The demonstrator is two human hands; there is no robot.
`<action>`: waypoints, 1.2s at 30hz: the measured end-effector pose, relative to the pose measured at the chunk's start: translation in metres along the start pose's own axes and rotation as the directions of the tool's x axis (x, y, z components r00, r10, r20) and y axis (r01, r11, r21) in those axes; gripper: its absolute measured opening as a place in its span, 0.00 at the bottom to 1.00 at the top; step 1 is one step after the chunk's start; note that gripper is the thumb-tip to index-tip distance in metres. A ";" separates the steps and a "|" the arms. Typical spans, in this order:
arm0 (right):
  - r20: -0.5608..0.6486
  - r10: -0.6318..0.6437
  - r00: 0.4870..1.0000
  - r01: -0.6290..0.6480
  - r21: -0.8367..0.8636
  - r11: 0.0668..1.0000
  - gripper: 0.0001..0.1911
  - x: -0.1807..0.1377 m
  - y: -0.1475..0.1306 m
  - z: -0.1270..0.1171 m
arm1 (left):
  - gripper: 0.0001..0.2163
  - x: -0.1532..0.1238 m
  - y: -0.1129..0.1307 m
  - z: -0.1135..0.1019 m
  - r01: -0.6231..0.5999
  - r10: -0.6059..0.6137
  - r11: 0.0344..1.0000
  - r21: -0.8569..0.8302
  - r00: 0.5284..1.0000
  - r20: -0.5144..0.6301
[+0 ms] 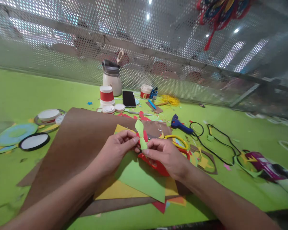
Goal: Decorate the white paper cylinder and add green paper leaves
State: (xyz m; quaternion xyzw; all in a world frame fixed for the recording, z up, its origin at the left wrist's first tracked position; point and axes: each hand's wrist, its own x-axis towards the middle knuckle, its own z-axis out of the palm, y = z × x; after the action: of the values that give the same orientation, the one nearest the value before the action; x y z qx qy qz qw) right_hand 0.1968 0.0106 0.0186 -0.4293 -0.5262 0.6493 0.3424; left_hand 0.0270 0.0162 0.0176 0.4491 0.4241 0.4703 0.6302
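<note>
A narrow, curvy light-green paper cutout (139,127) stands upright between my two hands, with a small red piece (145,136) showing behind it. The thumb and fingers of my left hand (121,145) pinch it at the left edge. From the right, my right hand (164,156) pinches its lower end. Below them lie a green paper sheet (141,179), a yellow sheet (121,190) and a large brown sheet (79,140). Red-handled scissors (156,166) lie partly hidden under my right hand, and a yellow scissor handle (179,140) shows just beyond it.
A blue glue gun (182,124) with a black cord lies to the right, near a purple power strip (264,166). At the back stand a white jug (112,80), a red-and-white tub (107,95) and a phone (129,99). Blue-green paper rings (16,134) lie left.
</note>
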 end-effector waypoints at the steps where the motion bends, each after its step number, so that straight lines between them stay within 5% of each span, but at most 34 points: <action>1: -0.003 -0.001 1.000 0.001 0.008 1.000 0.11 0.000 0.000 0.000 | 0.07 -0.001 0.001 0.001 0.001 -0.001 1.000 0.000 1.000 -0.002; 36: 0.004 0.008 1.000 -0.009 0.188 0.982 0.08 0.002 0.008 0.000 | 0.06 -0.001 0.004 0.002 -0.016 0.017 0.993 0.117 1.000 -0.010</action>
State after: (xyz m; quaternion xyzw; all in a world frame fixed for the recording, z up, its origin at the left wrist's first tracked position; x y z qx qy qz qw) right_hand 0.1957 0.0103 0.0104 -0.3965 -0.4612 0.6981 0.3778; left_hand 0.0279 0.0158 0.0221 0.4862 0.4505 0.4524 0.5967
